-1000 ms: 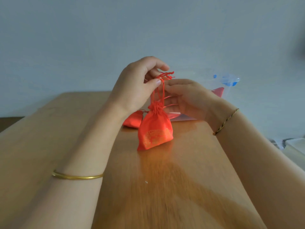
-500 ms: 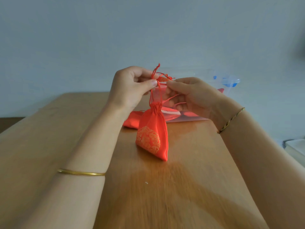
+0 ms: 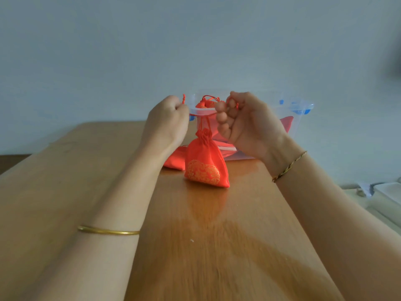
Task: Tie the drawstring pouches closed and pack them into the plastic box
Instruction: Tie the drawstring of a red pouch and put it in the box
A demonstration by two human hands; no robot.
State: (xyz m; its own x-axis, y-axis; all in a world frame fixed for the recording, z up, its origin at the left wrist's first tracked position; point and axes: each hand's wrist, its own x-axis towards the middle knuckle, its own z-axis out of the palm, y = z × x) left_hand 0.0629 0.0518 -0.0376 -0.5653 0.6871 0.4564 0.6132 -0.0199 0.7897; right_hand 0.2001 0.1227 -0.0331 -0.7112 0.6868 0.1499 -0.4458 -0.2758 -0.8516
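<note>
L hand (image 3: 168,118) & R hand (image 3: 245,122), close together 0.5 s ago, now apart, each fist gripping a drawstring (image 3: 202,114) end; cord taut above red pouch (image 3: 205,164) on table (image 3: 217,246), before plastic box (image 3: 299,109).

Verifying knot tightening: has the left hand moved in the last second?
Yes: the left hand shifted leftward, to the left edge of the plastic box, tightening the cord.

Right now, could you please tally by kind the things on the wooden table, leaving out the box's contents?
Red pouches: 2, the upright pouch whose drawstring the left hand and right hand hold taut, and the flat pouch behind it
Clear plastic box: 1
Total: 3
</note>
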